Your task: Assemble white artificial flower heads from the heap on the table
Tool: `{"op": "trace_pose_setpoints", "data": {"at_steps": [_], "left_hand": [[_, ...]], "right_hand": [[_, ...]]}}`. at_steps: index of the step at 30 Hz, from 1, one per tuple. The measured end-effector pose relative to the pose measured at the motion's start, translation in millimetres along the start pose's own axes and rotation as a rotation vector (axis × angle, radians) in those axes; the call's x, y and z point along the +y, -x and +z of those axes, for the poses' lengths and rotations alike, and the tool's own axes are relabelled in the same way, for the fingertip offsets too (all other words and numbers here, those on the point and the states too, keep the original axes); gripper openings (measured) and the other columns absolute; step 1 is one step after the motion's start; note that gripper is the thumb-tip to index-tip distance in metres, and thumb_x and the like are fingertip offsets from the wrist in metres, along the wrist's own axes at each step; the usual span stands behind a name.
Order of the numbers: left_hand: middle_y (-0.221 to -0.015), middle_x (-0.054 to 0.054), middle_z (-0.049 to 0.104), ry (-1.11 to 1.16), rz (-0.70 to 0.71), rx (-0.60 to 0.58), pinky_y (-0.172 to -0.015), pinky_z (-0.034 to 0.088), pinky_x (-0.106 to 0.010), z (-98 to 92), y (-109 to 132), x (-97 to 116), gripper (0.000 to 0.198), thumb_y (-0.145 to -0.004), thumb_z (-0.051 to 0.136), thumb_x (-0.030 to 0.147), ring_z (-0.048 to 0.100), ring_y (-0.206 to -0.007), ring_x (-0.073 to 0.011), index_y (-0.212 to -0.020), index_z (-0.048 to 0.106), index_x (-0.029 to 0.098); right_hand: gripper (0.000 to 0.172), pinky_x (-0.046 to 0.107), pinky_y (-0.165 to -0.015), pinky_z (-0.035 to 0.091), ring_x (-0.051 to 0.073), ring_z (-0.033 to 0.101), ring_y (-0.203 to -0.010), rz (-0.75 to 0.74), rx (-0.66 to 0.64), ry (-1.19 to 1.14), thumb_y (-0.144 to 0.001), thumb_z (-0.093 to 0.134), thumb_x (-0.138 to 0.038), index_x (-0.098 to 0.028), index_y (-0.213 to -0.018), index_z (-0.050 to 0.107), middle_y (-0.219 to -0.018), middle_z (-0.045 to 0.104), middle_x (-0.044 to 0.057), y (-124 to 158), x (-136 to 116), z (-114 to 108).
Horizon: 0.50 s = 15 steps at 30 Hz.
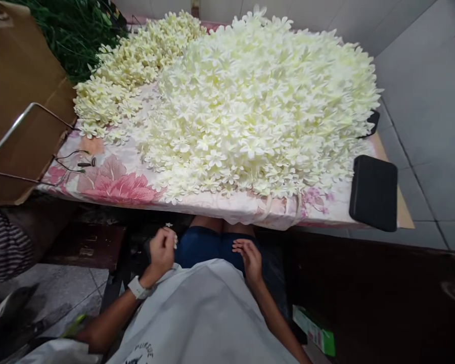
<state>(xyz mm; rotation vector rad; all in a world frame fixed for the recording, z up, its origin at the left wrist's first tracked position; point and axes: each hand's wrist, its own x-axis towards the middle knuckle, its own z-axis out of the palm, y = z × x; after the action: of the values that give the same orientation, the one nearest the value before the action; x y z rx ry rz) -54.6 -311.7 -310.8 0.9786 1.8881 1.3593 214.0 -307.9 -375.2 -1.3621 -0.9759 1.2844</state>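
A large heap of cream artificial flowers (258, 101) covers the table, which has a pink floral cloth (109, 184). A smaller heap of the same flowers (132, 65) lies at the back left. My left hand (162, 250) is below the table edge over my lap, with its fingers closed on a few small cream flowers. A white watch (137, 288) sits on that wrist. My right hand (250, 258) rests near my blue shorts (205, 245), fingers loosely curled with nothing visible in them.
A black pad (373, 192) lies on the table's right corner. A cardboard box (18, 101) with a metal frame stands at left, green foliage (76, 30) behind it. Thin wires (74, 162) lie on the cloth. A green box (314, 333) sits on the floor.
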Motion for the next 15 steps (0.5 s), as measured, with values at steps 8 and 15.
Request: {"op": "trace_pose_setpoints", "data": {"at_steps": [8,15], "left_hand": [[-0.061,0.001,0.058,-0.009,-0.296,-0.217,-0.059,0.035,-0.025,44.7,46,-59,0.052,-0.088,0.058,0.066,0.047,-0.056,-0.0111,-0.07,0.06,0.017],[-0.073,-0.003,0.062,0.18,-0.345,-0.401,-0.066,0.044,-0.026,52.1,42,-69,0.062,-0.078,0.065,0.075,0.054,-0.066,-0.0114,-0.077,0.066,0.014]], "right_hand": [[0.045,0.032,-0.066,0.056,0.018,0.067,-0.069,0.242,-0.246,0.046,-0.081,0.072,-0.06,-0.015,-0.085,0.074,-0.08,0.076,0.01,-12,35,39],[0.045,0.031,-0.071,0.056,0.018,0.067,-0.075,0.262,-0.529,0.125,-0.08,0.074,-0.059,-0.018,-0.099,0.073,-0.087,0.074,0.007,-16,29,68]]}}
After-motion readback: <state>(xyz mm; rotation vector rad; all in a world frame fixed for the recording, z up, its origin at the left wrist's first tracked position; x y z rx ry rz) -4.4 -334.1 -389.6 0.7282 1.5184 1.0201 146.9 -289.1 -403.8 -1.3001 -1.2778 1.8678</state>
